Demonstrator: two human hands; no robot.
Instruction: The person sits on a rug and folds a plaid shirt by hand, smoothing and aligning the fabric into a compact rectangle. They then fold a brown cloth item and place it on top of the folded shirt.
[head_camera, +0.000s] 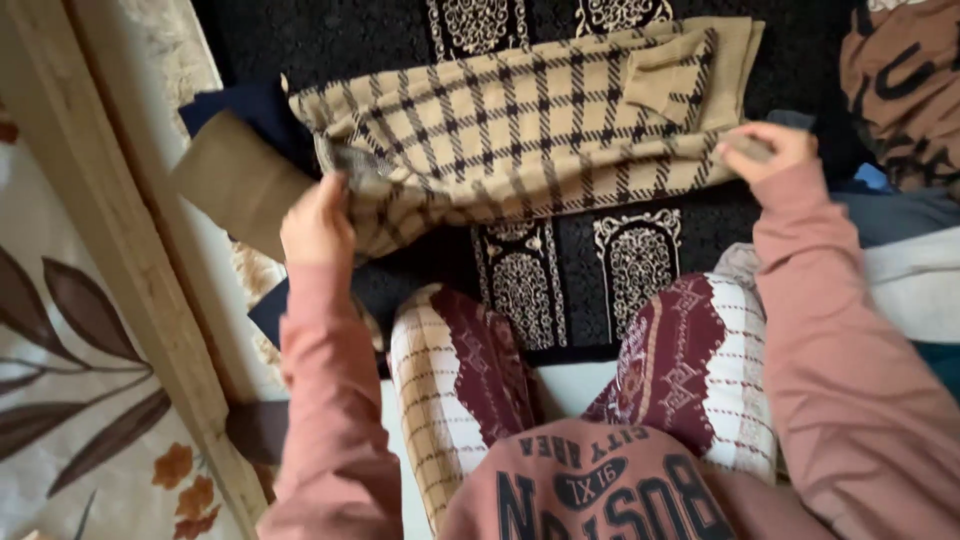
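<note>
You are gripping the tan, dark-checked woven garment (520, 125) with both your left hand (318, 222) and right hand (768, 148), fingers closed on its ends; it is partly folded lengthwise over the black patterned rug (560, 270), smoothing left.

This is a home, most likely a bedroom or living room, seen from the floor. A black carpet (560, 270) with pale ornamental panels covers the floor, and a wooden frame edge (120, 280) runs along its left side beside bedding printed with brown leaves and orange flowers (70, 380). Loose garments lie heaped at the carpet's right edge (900, 90), as household laundry does, around a plaid cloth (520, 130) spread on the carpet.
</note>
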